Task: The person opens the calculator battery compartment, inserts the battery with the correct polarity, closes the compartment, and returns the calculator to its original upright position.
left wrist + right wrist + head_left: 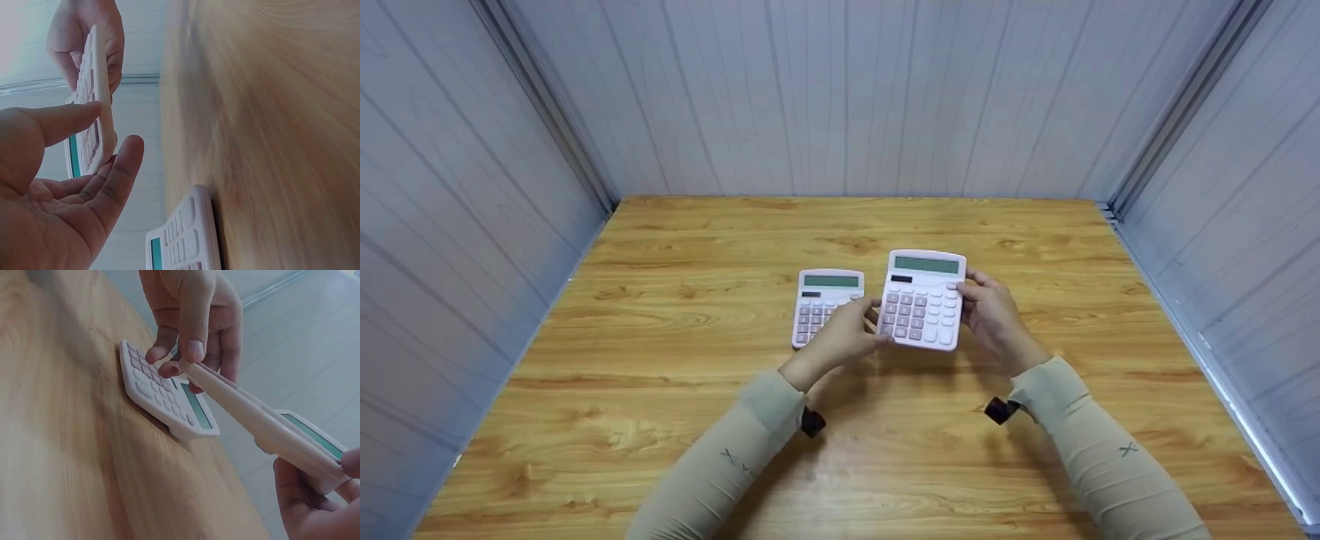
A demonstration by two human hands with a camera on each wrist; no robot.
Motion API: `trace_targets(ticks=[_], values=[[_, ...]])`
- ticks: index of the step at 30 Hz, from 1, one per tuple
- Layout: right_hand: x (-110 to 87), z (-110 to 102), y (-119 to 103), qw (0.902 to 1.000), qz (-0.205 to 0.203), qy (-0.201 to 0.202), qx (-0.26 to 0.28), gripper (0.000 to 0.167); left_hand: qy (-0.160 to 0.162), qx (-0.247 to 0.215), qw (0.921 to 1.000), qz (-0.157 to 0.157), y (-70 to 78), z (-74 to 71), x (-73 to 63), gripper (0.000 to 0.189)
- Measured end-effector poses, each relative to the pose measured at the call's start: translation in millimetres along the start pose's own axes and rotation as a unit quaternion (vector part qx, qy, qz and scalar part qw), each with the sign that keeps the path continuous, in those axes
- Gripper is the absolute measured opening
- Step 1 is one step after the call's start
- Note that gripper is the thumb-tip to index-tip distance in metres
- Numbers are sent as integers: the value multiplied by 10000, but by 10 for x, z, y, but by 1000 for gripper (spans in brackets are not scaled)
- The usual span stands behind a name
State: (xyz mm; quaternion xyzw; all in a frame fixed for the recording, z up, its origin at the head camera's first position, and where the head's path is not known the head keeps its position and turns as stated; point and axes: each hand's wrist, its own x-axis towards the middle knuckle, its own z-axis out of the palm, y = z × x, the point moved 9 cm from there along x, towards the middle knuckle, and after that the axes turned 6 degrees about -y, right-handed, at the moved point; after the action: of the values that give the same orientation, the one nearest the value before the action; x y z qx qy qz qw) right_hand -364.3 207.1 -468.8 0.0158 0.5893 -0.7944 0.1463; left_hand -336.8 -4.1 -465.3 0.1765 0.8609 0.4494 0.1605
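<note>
A white calculator [922, 300] with pinkish keys and a green-grey display is held above the table, its face up toward the head camera. My right hand [994, 319] grips its right edge, thumb on the front and fingers behind. At the lower left corner, my left hand [840, 334] pinches the edge between thumb and fingers, as the left wrist view also shows. A second calculator [810, 311] of the same look lies on the table to the left, partly hidden by the left hand. In the right wrist view, the raised calculator [264, 422] appears edge-on.
The wood-grain table [660, 300] is bounded by a pale panelled wall [840, 97] at the back and by walls on both sides. A small dark device [812, 422] sits at the left wrist, and another [1001, 410] at the right wrist.
</note>
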Motion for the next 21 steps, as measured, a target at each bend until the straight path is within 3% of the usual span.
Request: trace_targets(ticks=[9,17,21], values=[[82,-63,37,9979,212,-36,-605,53,155,204,9996,-102,-55,42,72,60],[143,-181,47,9931,104,495,-1058,36,241,88,9989,-384,-78,63,126,57],[189,-234,50,9861,-6,680,-1517,34,238,127,9985,-487,-79,92,133,56]])
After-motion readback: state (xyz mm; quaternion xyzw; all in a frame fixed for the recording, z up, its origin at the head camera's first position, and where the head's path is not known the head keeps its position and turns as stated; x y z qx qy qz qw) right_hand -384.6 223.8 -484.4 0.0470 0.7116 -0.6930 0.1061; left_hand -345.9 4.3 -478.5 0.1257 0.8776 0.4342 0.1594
